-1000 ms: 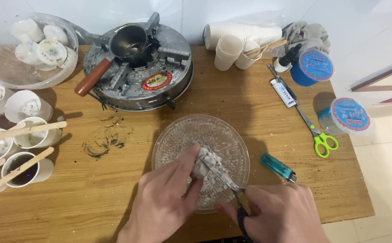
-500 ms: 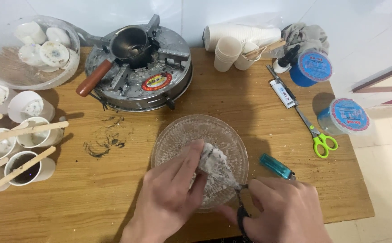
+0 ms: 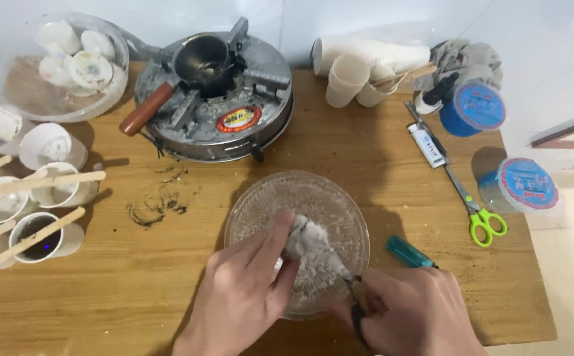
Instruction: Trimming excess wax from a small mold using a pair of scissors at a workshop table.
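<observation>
Wooden tabletop (image 3: 168, 290) filled the view, with a round metal stove (image 3: 214, 99) at the back and a clear glass bowl (image 3: 297, 240) near the front edge. Inside the bowl lay a powdery white lump (image 3: 310, 247). Left hand (image 3: 244, 296) pinched that lump between thumb and fingers. Right hand (image 3: 412, 313) was closed around a thin tool (image 3: 356, 296), its tip touching the lump. Green-handled scissors (image 3: 475, 214) lay well to the right.

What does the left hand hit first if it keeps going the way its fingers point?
The left hand points up and right, fingers already on the white lump in the glass bowl. Past that comes the bowl's far rim, then probably the round metal stove; depth is unclear.
</observation>
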